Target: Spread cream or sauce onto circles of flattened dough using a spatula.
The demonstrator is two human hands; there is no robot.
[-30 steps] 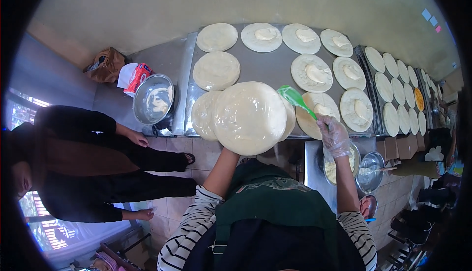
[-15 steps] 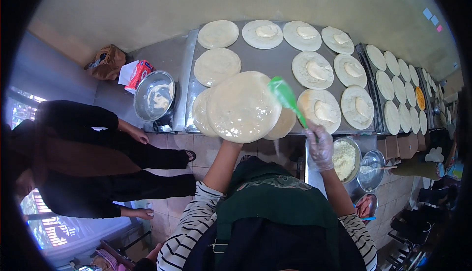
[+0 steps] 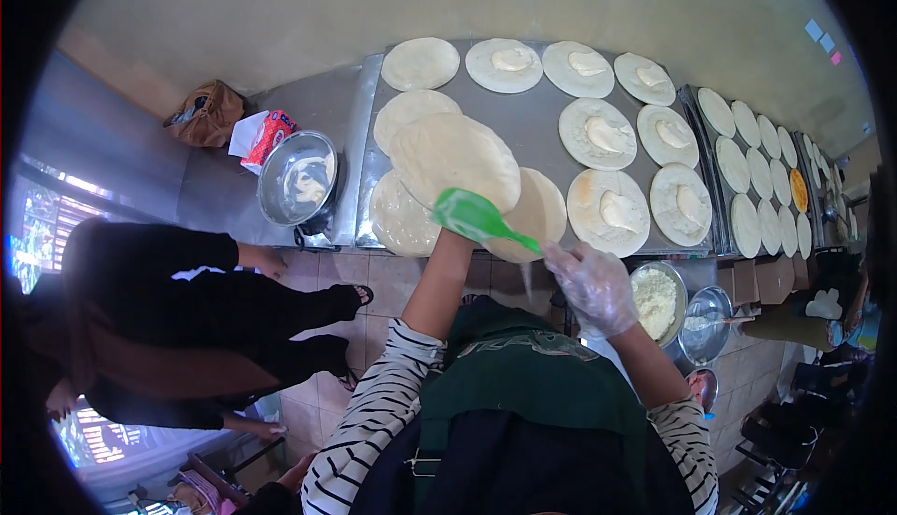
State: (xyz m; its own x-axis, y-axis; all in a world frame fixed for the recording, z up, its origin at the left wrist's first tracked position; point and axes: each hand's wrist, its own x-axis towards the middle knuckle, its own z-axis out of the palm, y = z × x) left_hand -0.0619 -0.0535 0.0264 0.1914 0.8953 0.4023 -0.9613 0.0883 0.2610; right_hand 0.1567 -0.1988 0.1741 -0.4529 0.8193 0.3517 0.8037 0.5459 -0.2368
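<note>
Dough round [image 3: 455,162] lies flat on the hidden left hand, fingers unseen, lifted off the tabletop [image 3: 533,132]; the gloved right hand [image 3: 591,286] pinches a green spatula [image 3: 478,220] beneath its edge, supporting it.

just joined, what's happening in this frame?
A person at a steel counter holds a round flat dough sheet up on the left hand, which is hidden beneath it. The gloved right hand grips a green spatula pointed at that sheet. Many more dough rounds lie on the counter, several with a pale filling dollop. A bowl of filling sits by the right hand.
</note>
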